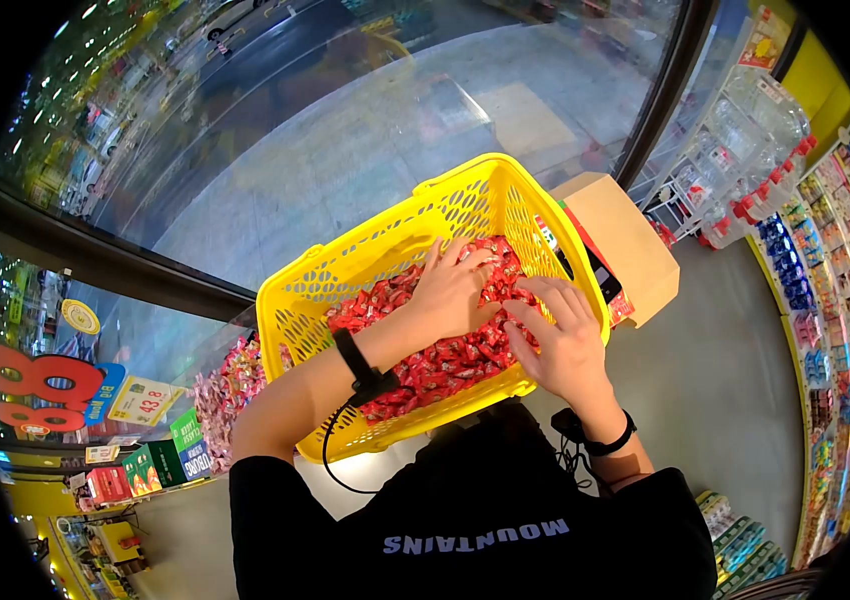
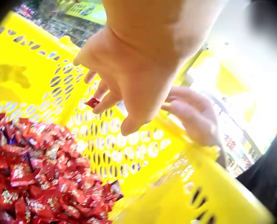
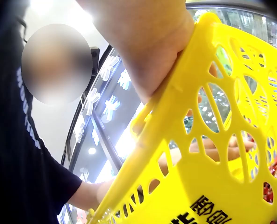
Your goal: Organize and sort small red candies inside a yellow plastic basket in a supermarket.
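Yellow basket beside the window, heaped with small red packets. Left hand over the heap, fingers loosely spread; one red packet at its fingertips, whether pinched or merely touched I cannot tell. Right hand near the basket's end, fingers apart and slightly bent, no packet visible in it.

Risks, my judgement: loose fingers could let that single packet slip. A cable hangs from the left wrist strap near the close rim; a reach across could snag it. Forearm weight on the rim might tip the basket and spill packets; what supports it underneath I can't make out. Both hands close together, so they could knock each other
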`<action>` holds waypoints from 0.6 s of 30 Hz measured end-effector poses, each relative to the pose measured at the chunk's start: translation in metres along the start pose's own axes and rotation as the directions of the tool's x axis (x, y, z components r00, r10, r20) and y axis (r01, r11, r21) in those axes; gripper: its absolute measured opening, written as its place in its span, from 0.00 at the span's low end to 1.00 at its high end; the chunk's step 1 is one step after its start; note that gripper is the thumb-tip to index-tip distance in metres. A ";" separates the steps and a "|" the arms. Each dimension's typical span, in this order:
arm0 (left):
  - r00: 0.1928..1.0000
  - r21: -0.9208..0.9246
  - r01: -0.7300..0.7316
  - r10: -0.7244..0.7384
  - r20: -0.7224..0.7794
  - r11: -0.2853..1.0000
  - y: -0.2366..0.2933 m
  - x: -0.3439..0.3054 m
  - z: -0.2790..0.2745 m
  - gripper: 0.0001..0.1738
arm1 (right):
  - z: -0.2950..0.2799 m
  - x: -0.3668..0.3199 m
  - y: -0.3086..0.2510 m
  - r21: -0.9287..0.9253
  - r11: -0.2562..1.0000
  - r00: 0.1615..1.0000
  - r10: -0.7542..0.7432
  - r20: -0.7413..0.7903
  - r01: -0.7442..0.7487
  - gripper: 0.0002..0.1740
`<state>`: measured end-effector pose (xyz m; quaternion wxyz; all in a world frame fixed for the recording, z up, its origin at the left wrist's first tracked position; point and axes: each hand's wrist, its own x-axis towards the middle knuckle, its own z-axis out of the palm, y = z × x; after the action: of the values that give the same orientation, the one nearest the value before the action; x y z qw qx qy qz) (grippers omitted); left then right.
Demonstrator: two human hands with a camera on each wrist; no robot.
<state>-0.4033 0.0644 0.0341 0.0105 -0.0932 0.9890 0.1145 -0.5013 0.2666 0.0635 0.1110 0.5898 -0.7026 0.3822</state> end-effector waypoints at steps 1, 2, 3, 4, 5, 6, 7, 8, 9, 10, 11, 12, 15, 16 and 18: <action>0.997 0.036 -0.054 0.055 -0.044 0.998 0.009 -0.009 -0.013 0.36 | 0.000 0.000 -0.001 -0.019 1.000 1.000 0.019 -0.020 -0.019 0.18; 0.990 0.073 -0.105 0.111 -0.086 0.992 0.018 -0.020 -0.025 0.36 | 0.000 0.001 -0.002 -0.038 0.999 0.999 0.038 -0.039 -0.039 0.19; 0.978 0.112 -0.154 0.168 -0.125 0.982 0.026 -0.031 -0.039 0.36 | 0.000 0.001 -0.004 -0.051 0.998 0.998 0.037 -0.057 -0.040 0.20; 0.980 0.108 -0.166 0.176 -0.095 0.980 0.036 -0.043 -0.055 0.36 | 0.001 0.001 -0.005 -0.063 0.997 0.997 0.035 -0.075 -0.040 0.21; 0.981 0.103 -0.176 0.183 -0.065 0.979 0.045 -0.057 -0.073 0.37 | 0.002 0.001 -0.007 -0.074 0.996 0.995 0.033 -0.090 -0.040 0.22; 0.982 0.096 -0.184 0.188 -0.035 0.978 0.052 -0.070 -0.085 0.37 | 0.004 0.001 -0.011 -0.072 0.997 0.993 0.017 -0.118 -0.025 0.22; 0.981 0.098 -0.184 0.189 -0.038 0.978 0.056 -0.082 -0.092 0.36 | 0.005 0.002 -0.015 -0.074 0.997 0.991 -0.039 -0.128 0.029 0.21; 0.981 0.102 -0.184 0.189 -0.042 0.978 0.058 -0.094 -0.097 0.36 | 0.008 0.003 -0.018 -0.075 0.993 0.986 -0.096 -0.139 0.086 0.21; 0.981 0.106 -0.183 0.189 -0.047 0.977 0.058 -0.105 -0.100 0.35 | 0.010 0.004 -0.022 -0.078 0.987 0.976 -0.154 -0.151 0.144 0.20; 0.982 0.103 -0.175 0.181 -0.051 0.979 0.056 -0.116 -0.102 0.35 | 0.011 0.005 -0.031 -0.078 0.986 0.974 -0.160 -0.162 0.149 0.15; 0.983 0.090 -0.168 0.174 -0.060 0.982 0.053 -0.126 -0.102 0.35 | 0.013 0.006 -0.037 -0.073 0.982 0.970 -0.184 -0.160 0.174 0.14; 0.984 0.076 -0.161 0.166 -0.070 0.984 0.049 -0.137 -0.102 0.35 | 0.015 0.007 -0.042 -0.067 0.977 0.965 -0.208 -0.157 0.200 0.13; 0.974 -0.009 -0.111 0.107 -0.200 0.994 0.034 -0.167 -0.101 0.26 | 0.021 0.013 -0.056 -0.023 0.950 0.939 -0.313 -0.145 0.313 0.11; 0.967 -0.045 -0.079 0.066 -0.248 0.996 0.025 -0.178 -0.099 0.24 | 0.020 0.015 -0.061 -0.012 0.934 0.924 -0.356 -0.137 0.358 0.11; 0.935 -0.134 -0.021 -0.028 -0.352 0.991 0.014 -0.197 -0.094 0.21 | 0.022 0.018 -0.074 0.028 0.901 0.897 -0.426 -0.113 0.432 0.10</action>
<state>-0.2124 0.0922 0.1369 -0.1734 -0.1146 0.9645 0.1630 -0.4324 0.2373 0.0892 0.2133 0.7122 -0.5384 0.3968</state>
